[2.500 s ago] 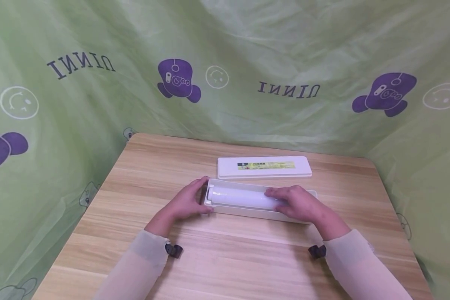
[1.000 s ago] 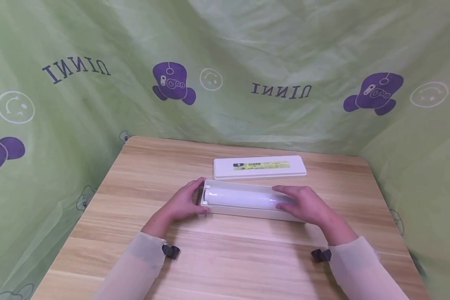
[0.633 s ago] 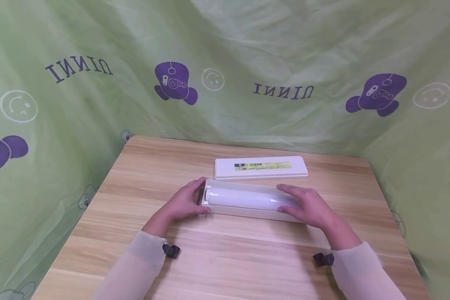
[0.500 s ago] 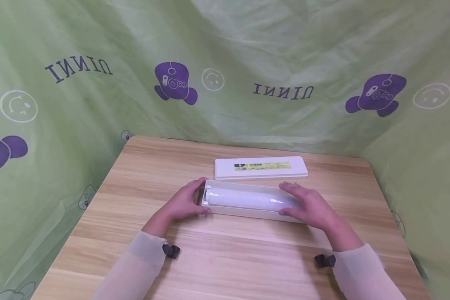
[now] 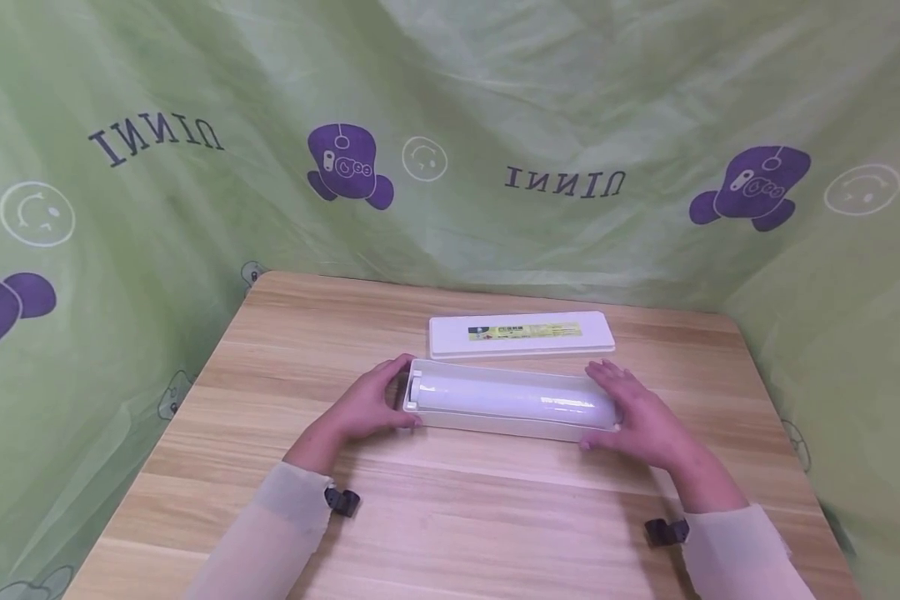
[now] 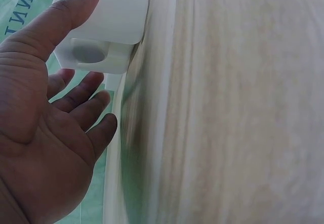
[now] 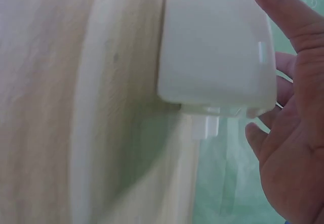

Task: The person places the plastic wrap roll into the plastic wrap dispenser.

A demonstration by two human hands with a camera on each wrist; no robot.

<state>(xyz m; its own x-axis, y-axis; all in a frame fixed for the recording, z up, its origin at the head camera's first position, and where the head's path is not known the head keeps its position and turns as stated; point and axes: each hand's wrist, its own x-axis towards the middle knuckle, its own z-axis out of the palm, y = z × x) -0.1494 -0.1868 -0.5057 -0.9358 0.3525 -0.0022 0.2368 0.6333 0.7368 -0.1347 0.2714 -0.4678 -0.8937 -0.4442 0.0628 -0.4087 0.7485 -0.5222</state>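
A long white plastic cling film box (image 5: 495, 423) lies lidless on the table, a glossy roll of cling film (image 5: 513, 398) along its inside. My left hand (image 5: 366, 404) holds the box's left end, thumb on the near wall and fingers round the far corner. In the left wrist view the thumb (image 6: 76, 9) lies against the box's side. My right hand (image 5: 645, 421) straddles the right end with spread fingers, thumb by the near wall and fingertips past the far wall. The right wrist view has the box (image 7: 217, 42) beside that hand, with part of the thumb cut off.
The white lid (image 5: 521, 343) with a yellow-green label lies just behind the box. A wood-grain table (image 5: 450, 517) bears everything. Green printed cloth (image 5: 465, 242) hangs close behind it and along both sides.
My right hand has slid rightward along the roll to the box's right end, uncovering more of the roll. My left hand keeps its hold; the box and lid stay put.
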